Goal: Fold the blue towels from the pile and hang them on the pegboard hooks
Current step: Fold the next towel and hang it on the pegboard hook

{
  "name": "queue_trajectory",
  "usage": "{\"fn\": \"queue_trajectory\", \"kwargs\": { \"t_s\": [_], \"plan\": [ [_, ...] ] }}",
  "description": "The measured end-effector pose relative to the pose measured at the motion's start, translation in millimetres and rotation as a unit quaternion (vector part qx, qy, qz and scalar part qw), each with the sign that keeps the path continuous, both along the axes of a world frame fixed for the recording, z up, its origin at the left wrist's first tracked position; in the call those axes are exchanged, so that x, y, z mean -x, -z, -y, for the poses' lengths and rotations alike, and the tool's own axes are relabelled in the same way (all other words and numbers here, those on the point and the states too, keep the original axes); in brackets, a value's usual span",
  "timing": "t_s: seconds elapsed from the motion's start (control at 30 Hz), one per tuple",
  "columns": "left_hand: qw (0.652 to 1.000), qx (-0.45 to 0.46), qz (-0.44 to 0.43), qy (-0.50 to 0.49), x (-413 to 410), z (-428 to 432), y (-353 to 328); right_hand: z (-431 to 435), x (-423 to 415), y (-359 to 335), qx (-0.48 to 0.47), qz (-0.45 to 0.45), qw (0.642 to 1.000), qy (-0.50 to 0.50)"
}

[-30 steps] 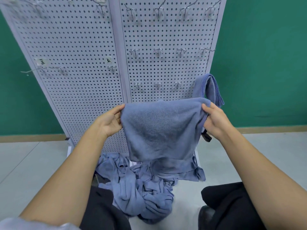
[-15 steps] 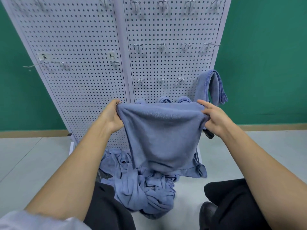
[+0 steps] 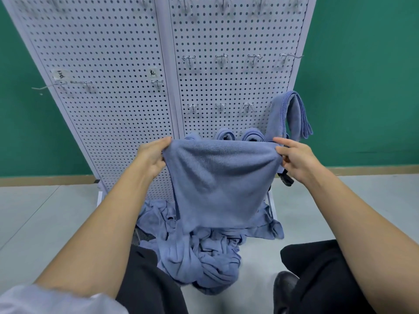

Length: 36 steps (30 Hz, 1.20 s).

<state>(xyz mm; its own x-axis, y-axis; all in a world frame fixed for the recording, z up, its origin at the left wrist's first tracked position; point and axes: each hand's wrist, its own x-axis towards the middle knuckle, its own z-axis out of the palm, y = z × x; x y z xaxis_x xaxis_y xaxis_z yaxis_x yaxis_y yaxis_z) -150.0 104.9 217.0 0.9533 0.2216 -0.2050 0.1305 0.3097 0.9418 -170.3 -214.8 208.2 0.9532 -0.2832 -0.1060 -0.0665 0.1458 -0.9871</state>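
left hand (image 3: 152, 157) raised forward — fingers pinching | right hand (image 3: 295, 160) likewise — fingers pinching

Head camera looks forward-down, seemingly close to pegboard (image 3: 108, 53).

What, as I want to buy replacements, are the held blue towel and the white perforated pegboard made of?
Held blue towel: soft cloth, probably microfibre or terry; matte, fine nap, sagging limply.
White perforated pegboard: likely painted sheet metal, possibly hardboard; smooth satin face, neat round holes.
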Motion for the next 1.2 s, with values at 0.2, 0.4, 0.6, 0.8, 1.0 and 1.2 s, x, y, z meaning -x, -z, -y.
{"fn": "queue_trajectory", "kwargs": {
  "t_s": [0.2,0.4,0.6,0.8,1.0,1.2],
  "plan": [
    [0.997,-0.066,0.027,-0.003,3,-4,0,4,1,0,-0.007,0.0,1.0,0.017],
    [0.992,-0.121,0.027,0.012,5,-10,0,5,6,-1,0.042,0.001,0.999,0.009],
    [0.97,-0.235,0.053,0.02,8,-15,3,9,8,1,0.166,0.03,0.986,0.006],
    [0.858,-0.494,0.138,-0.013,16,-20,5,8,12,1,0.441,0.073,0.893,0.045],
    [0.889,-0.441,0.12,-0.004,15,-30,2,8,10,-3,0.517,0.104,0.85,0.003],
    [0.997,-0.048,0.01,0.066,15,-30,-6,2,16,-12,0.058,0.064,0.992,-0.095]
  ]
}}
